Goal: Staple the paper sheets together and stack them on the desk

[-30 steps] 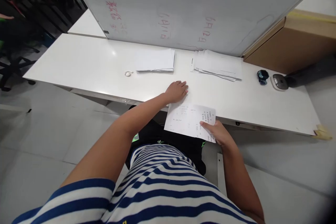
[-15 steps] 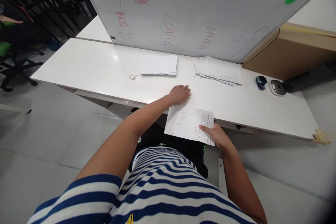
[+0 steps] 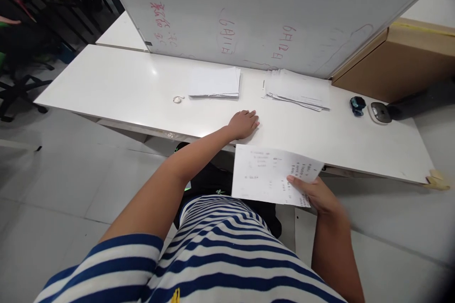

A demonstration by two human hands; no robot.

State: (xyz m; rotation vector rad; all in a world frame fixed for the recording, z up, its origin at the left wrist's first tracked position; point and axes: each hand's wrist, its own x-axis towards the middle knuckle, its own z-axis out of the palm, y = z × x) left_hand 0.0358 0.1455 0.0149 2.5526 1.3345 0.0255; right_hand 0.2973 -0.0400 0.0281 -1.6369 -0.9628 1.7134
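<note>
My right hand (image 3: 315,190) grips a sheet of paper (image 3: 261,177) by its right side, thumb on top and the other fingers hidden beneath. Print and handwriting cover the sheet, which is held in front of the table's near edge, above my lap. Flat on the white table (image 3: 142,99) rests my left hand (image 3: 243,124), palm down, fingers stretched out, holding nothing. Behind it lies a stack of blank-looking paper (image 3: 215,81). To the right of that stack is a second, less even pile of papers (image 3: 297,89).
A whiteboard (image 3: 259,9) with red writing stands along the table's back. Left of the stacks lies a small white coiled item (image 3: 177,100). At the right are a dark watch-like device (image 3: 357,105), a grey-and-white rounded device (image 3: 380,112) and a cardboard box (image 3: 398,66).
My right hand has moved to the right with the sheet, and more of the sheet's face shows. My left hand stays on the table. The view has shifted slightly.
</note>
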